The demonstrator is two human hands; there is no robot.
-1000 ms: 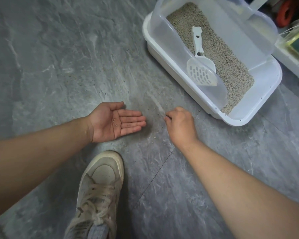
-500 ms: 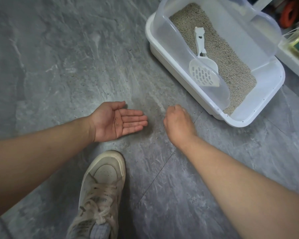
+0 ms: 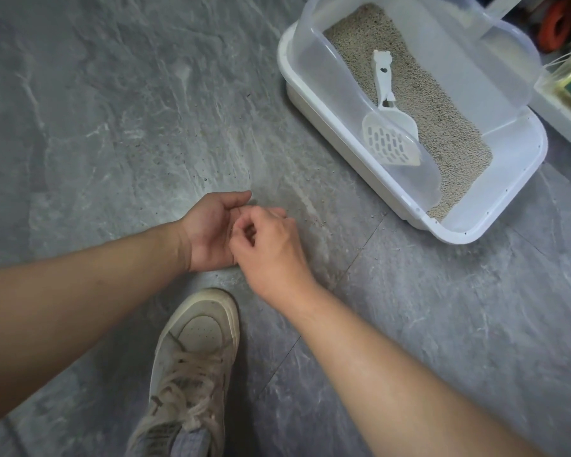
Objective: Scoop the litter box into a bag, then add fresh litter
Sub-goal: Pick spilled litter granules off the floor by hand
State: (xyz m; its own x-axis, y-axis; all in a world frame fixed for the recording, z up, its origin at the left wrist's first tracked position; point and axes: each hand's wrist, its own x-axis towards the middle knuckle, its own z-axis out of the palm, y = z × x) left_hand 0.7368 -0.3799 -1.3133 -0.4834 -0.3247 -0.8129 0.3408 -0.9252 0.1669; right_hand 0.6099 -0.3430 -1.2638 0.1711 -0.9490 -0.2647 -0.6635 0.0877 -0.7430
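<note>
A white litter box (image 3: 495, 225) with a clear plastic hood (image 3: 337, 77) stands at the upper right on the grey floor. Beige litter (image 3: 442, 117) fills it, and a white slotted scoop (image 3: 389, 136) lies on top. Loose litter grains (image 3: 205, 178) are scattered on the floor in front of the box. My left hand (image 3: 208, 232) is held palm up and cupped, just above the floor. My right hand (image 3: 271, 249) reaches over that palm with its fingertips pinched together on tiny litter grains, and it hides the left fingers. No bag is in view.
My own beige sneaker (image 3: 195, 351) stands on the floor just below the hands. A white shelf edge (image 3: 567, 94) with a green item and an orange object borders the far right, behind the box. A tile seam runs diagonally under my right forearm.
My right hand left the floor spot near the box and moved left, onto my left palm. The left fingers have curled inward from flat. The view has shifted slightly.
</note>
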